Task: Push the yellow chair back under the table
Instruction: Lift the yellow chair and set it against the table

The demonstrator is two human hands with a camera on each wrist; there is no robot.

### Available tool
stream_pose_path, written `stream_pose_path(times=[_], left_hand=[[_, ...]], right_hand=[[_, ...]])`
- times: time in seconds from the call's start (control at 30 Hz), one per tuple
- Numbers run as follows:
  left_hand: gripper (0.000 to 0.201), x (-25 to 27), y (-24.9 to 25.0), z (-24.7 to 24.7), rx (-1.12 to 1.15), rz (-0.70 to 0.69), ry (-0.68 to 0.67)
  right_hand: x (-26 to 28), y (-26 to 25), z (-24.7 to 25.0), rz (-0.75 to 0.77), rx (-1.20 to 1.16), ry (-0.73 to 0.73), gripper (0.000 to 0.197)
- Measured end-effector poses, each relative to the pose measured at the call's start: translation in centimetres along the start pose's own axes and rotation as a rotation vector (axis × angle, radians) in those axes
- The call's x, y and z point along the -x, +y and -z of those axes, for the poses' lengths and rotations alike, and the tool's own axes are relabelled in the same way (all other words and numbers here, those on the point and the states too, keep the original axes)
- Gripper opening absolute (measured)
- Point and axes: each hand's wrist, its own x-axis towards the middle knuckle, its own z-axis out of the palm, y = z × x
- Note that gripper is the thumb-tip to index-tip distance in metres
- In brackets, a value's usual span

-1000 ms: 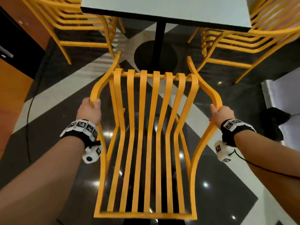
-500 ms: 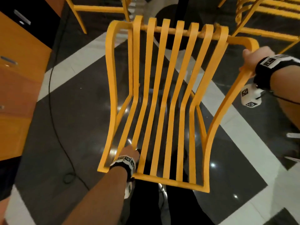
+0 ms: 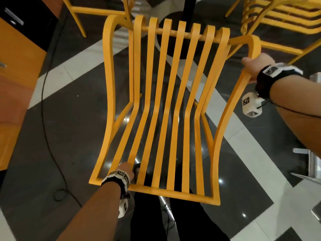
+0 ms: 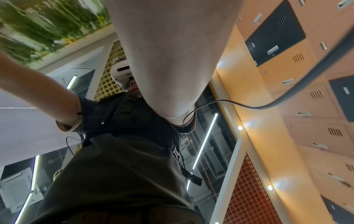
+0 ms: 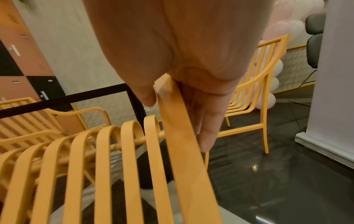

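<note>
Chair [image 3: 166, 105], yellow slatted metal, fills frame centre w/ its seat front near the black table post [image 3: 188, 7] at top. Likely rigid, fairly light, smooth. Right hand [image 3: 255, 66] grasps the right armrest; left hand [image 3: 126, 169] sits at the backrest top rail, bottom centre, grip unclear. Room is tight: neighbouring yellow chairs [image 3: 284, 20] upper left & right; glossy floor [image 3: 69, 119] should slide.

orange lockers [image 3: 15, 70], black cable [image 3: 45, 108], other yellow chairs [image 3: 284, 20].
</note>
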Motion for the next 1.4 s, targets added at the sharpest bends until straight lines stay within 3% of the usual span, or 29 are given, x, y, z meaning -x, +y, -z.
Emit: stream_pose_path(times=[0.07, 0.17, 0.27, 0.33, 0.37, 0.5, 0.67, 0.73, 0.83, 0.9, 0.97, 1.1, 1.4], left_hand=[[0.014, 1.0, 0.4, 0.8, -0.02, -0.059, -0.009], [0.036, 1.5, 0.7, 1.7, -0.041, -0.098, -0.019], [0.04, 3.6, 1.1, 4.2, -0.082, -0.188, 0.052], [0.037, 5.6, 1.5, 6.4, -0.138, -0.212, 0.098], [0.037, 6.1, 1.6, 7.3, -0.146, -0.23, 0.145], [0.033, 7.2, 2.0, 10.2, -0.26, -0.292, 0.22], [0.037, 8.7, 2.0, 13.7, -0.398, -0.368, 0.309], [0.038, 8.9, 2.1, 15.4, -0.349, -0.4, 0.376], [0.038, 9.4, 3.1, 18.1, -0.321, -0.479, 0.433], [0.043, 9.9, 3.9, 19.8, -0.281, -0.524, 0.459], [0.054, 10.3, 4.7, 21.5, -0.286, -0.555, 0.506], [0.065, 10.8, 6.3, 24.7, -0.357, -0.55, 0.668], [0.053, 10.7, 12.3, 30.7, -0.414, -0.539, 0.716]], right_hand=[[2.6, 1.5, -1.1, 0.005, 0.037, -0.041, 0.037], [8.2, 4.7, -2.7, -0.006, 0.187, -0.195, 0.046], [16.1, 8.1, -4.4, -0.002, 0.422, -0.525, 0.056], [20.9, 10.1, -5.5, 0.037, 0.55, -0.725, 0.081], [23.1, 10.8, -5.9, 0.03, 0.553, -0.758, 0.098], [27.0, 12.9, -6.9, 0.063, 0.493, -0.664, 0.124], [28.9, 9.7, -5.1, 0.148, 0.459, -0.565, 0.137], [28.7, 8.4, -4.3, 0.155, 0.436, -0.546, 0.127], [28.1, 6.3, -3.0, 0.125, 0.389, -0.443, 0.086], [27.0, 4.9, -1.9, 0.126, 0.375, -0.387, 0.071], [25.2, 3.5, -0.9, 0.146, 0.384, -0.366, 0.072], [20.6, 0.6, 0.8, 0.23, 0.408, -0.303, 0.102], [13.3, -3.3, 3.4, 0.231, 0.418, -0.275, 0.069]])
